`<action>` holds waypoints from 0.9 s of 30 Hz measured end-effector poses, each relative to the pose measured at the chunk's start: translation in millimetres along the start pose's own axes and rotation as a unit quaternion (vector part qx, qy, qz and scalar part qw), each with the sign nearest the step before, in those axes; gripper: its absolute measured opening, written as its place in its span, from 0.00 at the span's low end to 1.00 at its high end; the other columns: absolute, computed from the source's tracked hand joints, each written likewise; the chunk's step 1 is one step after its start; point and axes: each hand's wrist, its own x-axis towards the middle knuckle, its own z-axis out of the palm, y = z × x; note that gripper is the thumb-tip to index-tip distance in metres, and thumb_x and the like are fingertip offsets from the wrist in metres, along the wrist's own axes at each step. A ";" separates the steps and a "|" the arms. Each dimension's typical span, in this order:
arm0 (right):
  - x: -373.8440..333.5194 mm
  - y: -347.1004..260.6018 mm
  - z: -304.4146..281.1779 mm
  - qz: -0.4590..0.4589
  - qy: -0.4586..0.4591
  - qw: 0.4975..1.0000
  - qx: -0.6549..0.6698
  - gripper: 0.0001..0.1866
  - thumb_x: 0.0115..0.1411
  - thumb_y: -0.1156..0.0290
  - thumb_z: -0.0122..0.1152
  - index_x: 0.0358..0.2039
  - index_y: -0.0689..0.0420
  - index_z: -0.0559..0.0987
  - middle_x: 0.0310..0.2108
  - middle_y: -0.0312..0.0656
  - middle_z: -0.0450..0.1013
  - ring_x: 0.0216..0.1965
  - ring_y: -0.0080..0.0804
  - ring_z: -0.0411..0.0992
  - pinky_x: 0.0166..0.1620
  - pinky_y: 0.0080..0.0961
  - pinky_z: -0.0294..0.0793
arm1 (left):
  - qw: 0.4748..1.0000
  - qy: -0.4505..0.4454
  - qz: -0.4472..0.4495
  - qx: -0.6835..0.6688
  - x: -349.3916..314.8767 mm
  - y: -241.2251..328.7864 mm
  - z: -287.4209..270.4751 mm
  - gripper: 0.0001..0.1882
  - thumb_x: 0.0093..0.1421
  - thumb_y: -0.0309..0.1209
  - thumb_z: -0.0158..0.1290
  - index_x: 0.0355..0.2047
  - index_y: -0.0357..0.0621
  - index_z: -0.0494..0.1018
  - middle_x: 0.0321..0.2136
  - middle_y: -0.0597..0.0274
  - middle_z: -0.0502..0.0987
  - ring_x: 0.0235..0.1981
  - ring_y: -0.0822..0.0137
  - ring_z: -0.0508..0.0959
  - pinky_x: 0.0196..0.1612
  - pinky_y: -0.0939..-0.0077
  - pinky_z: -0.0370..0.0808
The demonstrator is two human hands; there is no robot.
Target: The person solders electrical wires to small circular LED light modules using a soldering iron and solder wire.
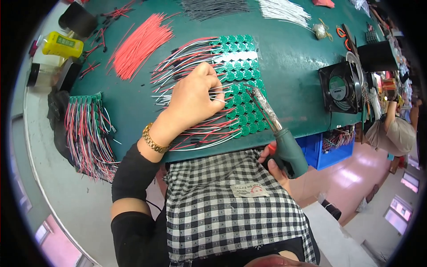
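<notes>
My left hand [193, 91] is closed in a pinch on a thin white wire [217, 100]. It hovers over the left edge of a panel of small round green circuit boards [243, 109], where red, black and white wires [207, 130] stick out to the left. My right hand [272, 163] grips a soldering gun [289, 151] with a dark green handle. Its metal barrel slants up and left, and the tip is over the boards, close to the wire ends. The handle hides part of the right hand's fingers. Whether the tip touches a board I cannot tell.
Loose red wires [141, 44] lie at the far left, with black wires [215, 8] and white wires [284, 13] beyond. A black fan [340, 87] stands at the right, above a blue bin [327, 151]. Wired boards [84, 100] hang over the left edge. A yellow bottle [62, 45] stands there too.
</notes>
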 end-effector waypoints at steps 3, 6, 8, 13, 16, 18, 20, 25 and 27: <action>0.8 4.3 -3.1 -0.007 0.009 1.000 -0.015 0.17 0.54 0.70 0.57 0.43 0.64 0.69 0.31 0.41 0.69 0.29 0.26 0.69 0.35 0.23 0.72 | 0.999 -0.014 0.042 0.004 1.0 -2.9 -3.4 0.06 0.48 0.30 0.57 0.22 0.41 0.73 0.31 0.60 0.69 0.28 0.60 0.74 0.31 0.65 0.73; 0.2 1.5 -5.1 -0.025 0.013 0.999 -0.034 0.17 0.54 0.68 0.57 0.42 0.64 0.69 0.31 0.41 0.69 0.29 0.26 0.69 0.34 0.23 0.72 | 0.995 0.028 0.097 0.020 -3.0 -5.9 -9.5 0.05 0.52 0.26 0.55 0.29 0.38 0.73 0.30 0.59 0.69 0.31 0.62 0.72 0.33 0.71 0.70; -0.8 -6.1 -3.2 -0.032 0.015 0.998 -0.042 0.18 0.54 0.68 0.57 0.42 0.64 0.69 0.31 0.41 0.69 0.29 0.26 0.69 0.35 0.23 0.71 | 0.992 0.048 0.113 0.002 -6.1 -1.5 -14.9 0.05 0.53 0.22 0.54 0.32 0.37 0.74 0.30 0.59 0.69 0.30 0.63 0.72 0.32 0.73 0.70; -11.1 -8.1 -8.5 0.034 0.005 0.999 -0.010 0.16 0.53 0.70 0.58 0.41 0.62 0.70 0.31 0.40 0.68 0.31 0.25 0.69 0.37 0.22 0.70 | 0.994 0.013 0.078 -0.081 -18.0 13.5 -12.3 0.11 0.51 0.19 0.55 0.36 0.38 0.72 0.26 0.59 0.70 0.27 0.65 0.72 0.31 0.75 0.70; -13.0 -0.7 -17.6 0.020 -0.039 0.998 -0.044 0.14 0.54 0.72 0.58 0.40 0.61 0.71 0.32 0.38 0.68 0.31 0.24 0.68 0.37 0.22 0.70 | 0.995 -0.009 0.044 -0.091 -20.7 13.9 -3.6 0.12 0.54 0.24 0.53 0.39 0.40 0.65 0.26 0.57 0.71 0.27 0.57 0.75 0.30 0.68 0.72; -15.0 12.4 -23.2 0.015 -0.049 0.998 -0.046 0.13 0.54 0.72 0.57 0.40 0.61 0.71 0.32 0.38 0.68 0.31 0.24 0.68 0.37 0.21 0.70 | 0.996 -0.037 -0.001 -0.085 -22.6 15.5 -3.2 0.13 0.54 0.26 0.53 0.37 0.38 0.62 0.27 0.54 0.70 0.28 0.57 0.74 0.31 0.66 0.71; -15.2 15.8 -23.7 0.010 -0.060 0.997 -0.047 0.12 0.54 0.73 0.56 0.39 0.61 0.71 0.32 0.38 0.69 0.31 0.23 0.68 0.37 0.21 0.69 | 0.996 -0.032 0.019 -0.077 -24.1 12.4 -0.8 0.14 0.55 0.27 0.52 0.37 0.38 0.61 0.28 0.52 0.68 0.28 0.57 0.73 0.31 0.65 0.70; -11.3 16.3 -21.2 -0.012 -0.045 0.998 -0.048 0.12 0.54 0.74 0.56 0.40 0.62 0.71 0.31 0.37 0.69 0.30 0.22 0.68 0.35 0.20 0.69 | 0.994 -0.001 0.043 -0.096 -17.4 4.5 2.2 0.06 0.55 0.23 0.51 0.32 0.36 0.66 0.26 0.56 0.68 0.27 0.60 0.70 0.32 0.70 0.68; -11.4 19.8 -21.5 -0.012 -0.043 0.998 -0.037 0.12 0.54 0.74 0.56 0.40 0.62 0.71 0.31 0.37 0.69 0.30 0.22 0.68 0.35 0.20 0.69 | 0.994 0.022 0.061 -0.091 -17.1 1.6 5.3 0.05 0.55 0.22 0.51 0.31 0.36 0.68 0.25 0.56 0.69 0.27 0.61 0.70 0.32 0.71 0.68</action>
